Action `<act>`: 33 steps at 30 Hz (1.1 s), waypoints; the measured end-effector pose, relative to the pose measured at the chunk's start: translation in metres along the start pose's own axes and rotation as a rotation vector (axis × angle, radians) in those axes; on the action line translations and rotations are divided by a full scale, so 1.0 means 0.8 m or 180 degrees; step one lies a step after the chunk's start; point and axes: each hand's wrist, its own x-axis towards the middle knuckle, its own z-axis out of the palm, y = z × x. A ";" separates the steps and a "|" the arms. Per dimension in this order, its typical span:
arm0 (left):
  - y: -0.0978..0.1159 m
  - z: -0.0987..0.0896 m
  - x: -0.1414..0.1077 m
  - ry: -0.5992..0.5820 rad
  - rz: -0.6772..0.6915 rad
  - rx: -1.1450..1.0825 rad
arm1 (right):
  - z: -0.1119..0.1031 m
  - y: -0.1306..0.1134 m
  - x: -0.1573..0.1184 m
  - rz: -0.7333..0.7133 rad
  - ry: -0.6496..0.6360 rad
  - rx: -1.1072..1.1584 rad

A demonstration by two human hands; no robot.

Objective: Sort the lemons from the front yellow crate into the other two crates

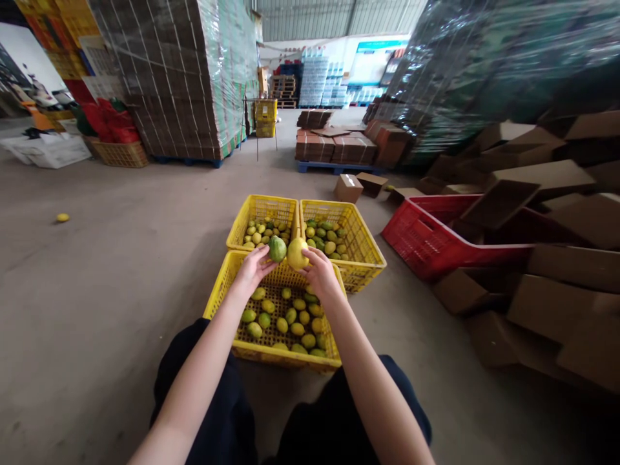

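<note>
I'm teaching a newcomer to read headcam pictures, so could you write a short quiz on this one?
1. Multiple choice: what does the left hand hold? A) a water bottle, B) a green fruit, C) a cardboard box.
2. True or false: the right hand holds a yellow fruit.
3. Fill in: the large red crate stands to the ____ of the three nearby yellow crates.

Key: 1 B; 2 true; 3 right.
</note>
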 end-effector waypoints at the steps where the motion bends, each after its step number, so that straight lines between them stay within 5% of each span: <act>1: 0.000 0.000 0.000 0.0015 0.0046 0.0000 | -0.001 0.000 0.001 0.0025 0.0012 0.0035; 13: -0.002 0.006 -0.005 -0.0123 -0.0009 0.0591 | 0.006 0.001 -0.009 0.0045 -0.0369 -0.0301; 20: -0.007 -0.003 0.000 -0.0188 -0.0206 0.1166 | -0.004 0.000 0.001 0.0526 -0.0137 -0.0412; 26: -0.005 -0.016 0.013 -0.0116 -0.0471 0.1135 | -0.006 -0.006 0.000 0.1044 -0.0601 -0.0244; 33: -0.010 -0.008 0.009 0.0015 -0.0529 0.1459 | -0.001 -0.006 -0.001 0.1452 -0.0538 -0.0034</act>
